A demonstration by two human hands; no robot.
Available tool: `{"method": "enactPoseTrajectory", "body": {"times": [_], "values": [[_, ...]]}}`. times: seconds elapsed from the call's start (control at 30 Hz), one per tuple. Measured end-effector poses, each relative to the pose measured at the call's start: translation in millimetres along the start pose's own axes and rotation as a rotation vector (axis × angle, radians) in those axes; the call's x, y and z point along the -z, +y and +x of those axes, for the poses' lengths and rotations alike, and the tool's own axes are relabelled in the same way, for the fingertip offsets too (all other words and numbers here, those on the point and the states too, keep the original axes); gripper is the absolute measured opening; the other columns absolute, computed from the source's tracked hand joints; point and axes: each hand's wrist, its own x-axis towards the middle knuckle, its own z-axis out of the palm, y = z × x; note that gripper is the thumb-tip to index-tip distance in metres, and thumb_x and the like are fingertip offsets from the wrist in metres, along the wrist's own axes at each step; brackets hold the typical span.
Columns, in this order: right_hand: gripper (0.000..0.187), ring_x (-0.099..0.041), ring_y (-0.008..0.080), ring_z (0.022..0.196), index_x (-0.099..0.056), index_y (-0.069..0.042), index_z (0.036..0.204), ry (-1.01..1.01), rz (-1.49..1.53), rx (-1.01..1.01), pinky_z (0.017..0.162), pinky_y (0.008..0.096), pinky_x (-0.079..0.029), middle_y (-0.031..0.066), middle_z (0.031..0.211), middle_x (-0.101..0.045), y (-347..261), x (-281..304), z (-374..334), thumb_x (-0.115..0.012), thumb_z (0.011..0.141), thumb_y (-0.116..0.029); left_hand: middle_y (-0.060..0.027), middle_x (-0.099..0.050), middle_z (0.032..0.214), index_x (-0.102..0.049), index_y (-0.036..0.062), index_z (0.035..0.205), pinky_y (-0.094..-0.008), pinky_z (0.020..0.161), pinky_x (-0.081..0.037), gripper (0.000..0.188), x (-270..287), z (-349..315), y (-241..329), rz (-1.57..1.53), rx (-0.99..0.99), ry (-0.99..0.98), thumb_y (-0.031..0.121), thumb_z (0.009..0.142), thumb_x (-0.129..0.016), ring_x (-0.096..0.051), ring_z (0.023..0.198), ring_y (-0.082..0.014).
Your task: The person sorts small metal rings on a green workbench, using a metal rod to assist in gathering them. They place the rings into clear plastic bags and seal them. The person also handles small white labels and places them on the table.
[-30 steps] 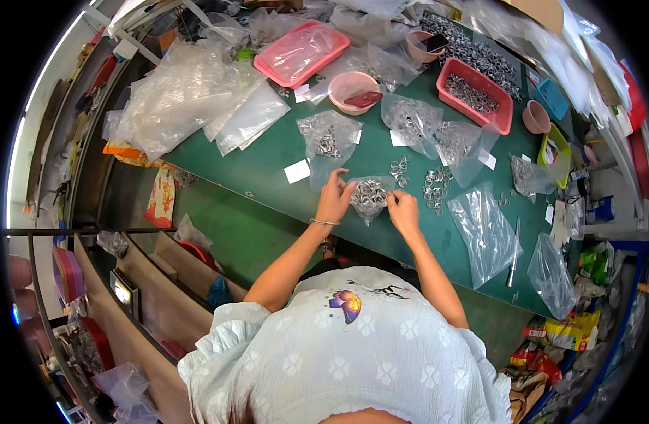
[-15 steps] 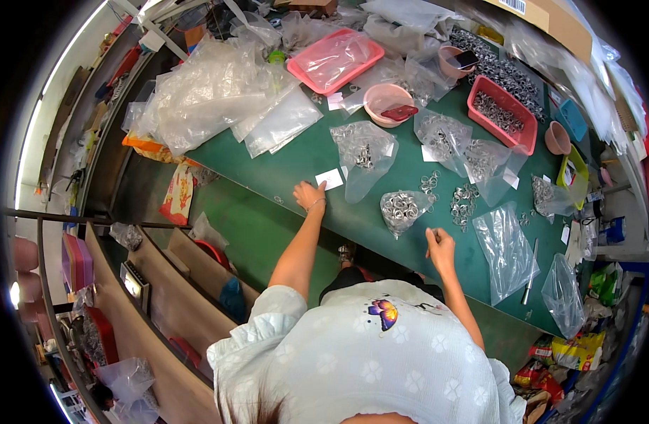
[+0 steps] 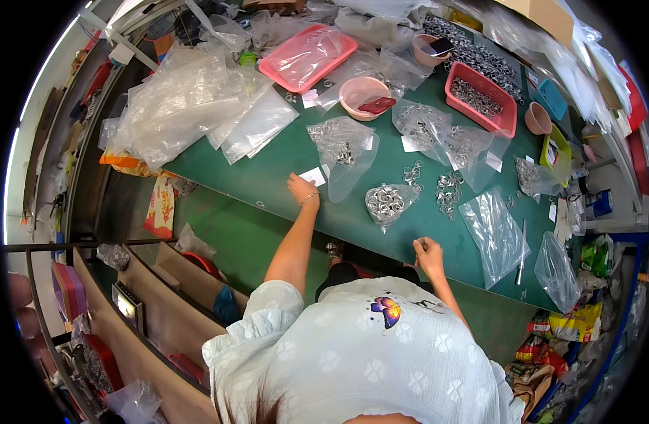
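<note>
My left hand [image 3: 302,189] rests at the near edge of the green table with its fingers curled. Its thumb side touches or nearly touches a small white card [image 3: 312,177]; whether anything is pinched there is hidden. At the table's front edge my right hand [image 3: 429,257] is closed, thumb and fingertips together, and what they hold, if anything, is too small to tell. Between the hands lies a clear bag full of metal rings [image 3: 388,203]. Another ring bag [image 3: 343,152] lies flatter beyond the card. Loose metal rings [image 3: 449,192] lie farther right.
Empty clear bags [image 3: 495,237] and a thin metal rod [image 3: 521,253] lie on the right. Beyond are a pink bowl [image 3: 348,87] with a red object, a pink tray [image 3: 323,69] and a red basket of rings [image 3: 507,119]. Stacked plastic bags [image 3: 187,106] cover the far left.
The whole view has shifted, so the table sits farther left and slightly higher. My right hand has drawn a little toward me, its fingers more curled. My left hand stays beside the card.
</note>
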Motion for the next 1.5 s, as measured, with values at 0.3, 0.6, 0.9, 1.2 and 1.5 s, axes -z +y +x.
{"method": "enactPoseTrajectory", "body": {"times": [0.3, 0.6, 0.9, 1.2, 1.5], "values": [[0.019, -0.047, 0.0094, 0.039, -0.058, 0.005, 0.079, -0.019, 0.022, 0.005, 0.037, 0.0253, -0.036, 0.0028, 0.051, -0.050, -2.7, -4.1, 3.8, -0.057, 0.086, -0.013, -0.0094, -0.045, 0.121, -0.052, 0.0044, 0.111, -0.0435, 0.085, -0.041, 0.053, -3.0, -3.5, -4.3, 0.104, -0.239, 0.062, 0.017, 0.066, -0.076, -0.044, 0.110, -0.0298], [0.018, -0.047, 0.0093, 0.039, -0.057, 0.005, 0.078, -0.035, 0.018, -0.005, 0.036, 0.0254, -0.036, 0.0027, 0.052, -0.050, 7.3, -3.4, 4.0, -0.056, 0.086, -0.011, -0.0131, -0.050, 0.107, -0.051, 0.0034, 0.103, -0.0420, 0.082, -0.043, 0.050, 7.6, 0.4, -0.6, 0.081, -0.250, 0.027, 0.017, 0.063, -0.078, -0.049, 0.103, -0.0311], [0.019, -0.048, 0.0094, 0.040, -0.057, 0.005, 0.079, -0.049, 0.038, -0.023, 0.036, 0.0254, -0.036, 0.0028, 0.053, -0.051, 9.7, -2.1, 3.8, -0.055, 0.087, -0.012, -0.0142, -0.053, 0.094, -0.056, 0.0015, 0.084, -0.0412, 0.079, -0.044, 0.031, 3.6, 15.6, -11.9, -0.006, -0.269, -0.037, 0.009, 0.061, -0.077, -0.054, 0.092, -0.0331], [0.019, -0.047, 0.0088, 0.039, -0.057, 0.003, 0.083, -0.081, 0.243, -0.076, 0.037, 0.0228, -0.033, 0.0006, 0.053, -0.048, -2.1, 1.7, 1.1, -0.054, 0.089, -0.015, -0.0153, -0.062, 0.086, -0.055, -0.0067, 0.096, -0.0318, 0.069, -0.048, 0.024, 84.3, -76.8, -1.9, -0.754, -0.328, 0.237, 0.004, 0.077, -0.065, -0.060, 0.076, -0.0200], [0.012, -0.048, 0.0065, 0.045, -0.058, 0.002, 0.089, 0.157, 0.284, 0.230, 0.041, 0.0229, -0.037, 0.0022, 0.060, -0.053, -51.4, -6.4, 5.4, -0.055, 0.088, -0.009, -0.0189, -0.062, 0.082, -0.061, -0.0005, 0.086, -0.0364, 0.058, -0.048, 0.012, 125.6, -151.1, 142.1, -0.159, -1.054, -0.434, 0.007, 0.077, -0.062, -0.061, 0.066, -0.0287]]}}
